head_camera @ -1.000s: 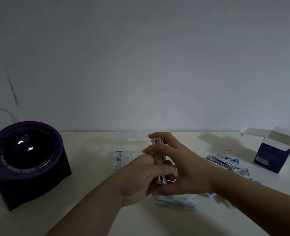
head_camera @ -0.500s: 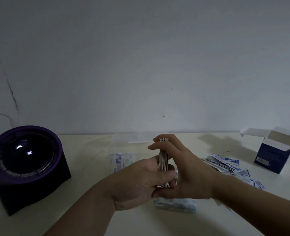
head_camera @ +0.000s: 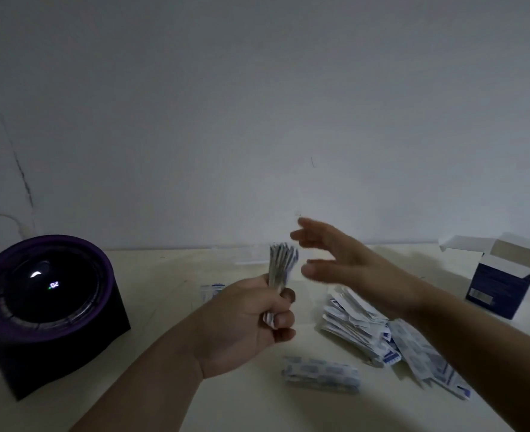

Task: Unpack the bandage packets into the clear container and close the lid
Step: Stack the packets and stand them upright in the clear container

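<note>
Cream-coloured and smooth, the counter (head_camera: pixel 151 275) is carrying everything. Nearest, a flat bundle (head_camera: pixel 321 374) of white-and-blue packets wrapped in crinkly clear film is lying on its side. Just behind it the left hand (head_camera: pixel 251 322) is gripping a thick stack of bandage packets (head_camera: pixel 281 269) upright, its fingers curled tight round the lower half while the thin paper edges are fanning out on top. To the right, a loose pile (head_camera: pixel 360 322) of flat paper packets is sprawling under the right forearm. The right hand (head_camera: pixel 344 263) is hovering just beside the stack without touching it, fingers straight, spread and blurred. Far left, a round purple device (head_camera: pixel 45 307) with a glossy black face is sitting. Far right, a dark blue cardboard box (head_camera: pixel 500 288) is standing with its flaps open. Behind the left hand, faint edges of the clear container (head_camera: pixel 251 261) are showing, with a few packets (head_camera: pixel 212 289) lying there. Whether these are inside it I cannot tell.
</note>
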A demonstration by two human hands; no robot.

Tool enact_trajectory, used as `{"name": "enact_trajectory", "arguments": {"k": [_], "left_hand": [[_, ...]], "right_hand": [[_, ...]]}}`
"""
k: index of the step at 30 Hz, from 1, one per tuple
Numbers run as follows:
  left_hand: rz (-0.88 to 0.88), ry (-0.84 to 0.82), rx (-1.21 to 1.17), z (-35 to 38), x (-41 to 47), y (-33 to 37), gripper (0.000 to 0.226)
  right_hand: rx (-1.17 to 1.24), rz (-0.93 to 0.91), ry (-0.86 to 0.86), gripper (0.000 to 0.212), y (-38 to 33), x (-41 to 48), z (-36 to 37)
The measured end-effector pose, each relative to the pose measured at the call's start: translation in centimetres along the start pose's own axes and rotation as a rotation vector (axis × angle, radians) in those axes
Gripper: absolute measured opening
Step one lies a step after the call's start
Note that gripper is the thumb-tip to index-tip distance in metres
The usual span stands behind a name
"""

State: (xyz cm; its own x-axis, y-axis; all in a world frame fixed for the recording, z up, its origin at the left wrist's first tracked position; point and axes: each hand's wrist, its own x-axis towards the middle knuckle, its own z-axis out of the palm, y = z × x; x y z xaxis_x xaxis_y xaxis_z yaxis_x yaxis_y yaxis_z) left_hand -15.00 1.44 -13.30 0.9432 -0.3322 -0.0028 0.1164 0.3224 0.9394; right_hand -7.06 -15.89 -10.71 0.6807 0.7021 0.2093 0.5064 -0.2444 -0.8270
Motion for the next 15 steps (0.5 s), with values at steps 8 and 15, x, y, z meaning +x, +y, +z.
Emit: {"name": "enact_trajectory", "arguments": {"k": [8, 15], "left_hand": [[0.016, -0.012, -0.001, -0.2, -0.1, 0.6, 0.046], [0.101, 0.147, 0.028, -1.4, 0.3, 1.2, 0.078]], "right_hand": [[0.522, 0.181, -0.207, 0.012, -0.1, 0.8, 2.8], [0.288, 0.019, 0.001, 0.016, -1.7, 1.8, 4.7]]}}
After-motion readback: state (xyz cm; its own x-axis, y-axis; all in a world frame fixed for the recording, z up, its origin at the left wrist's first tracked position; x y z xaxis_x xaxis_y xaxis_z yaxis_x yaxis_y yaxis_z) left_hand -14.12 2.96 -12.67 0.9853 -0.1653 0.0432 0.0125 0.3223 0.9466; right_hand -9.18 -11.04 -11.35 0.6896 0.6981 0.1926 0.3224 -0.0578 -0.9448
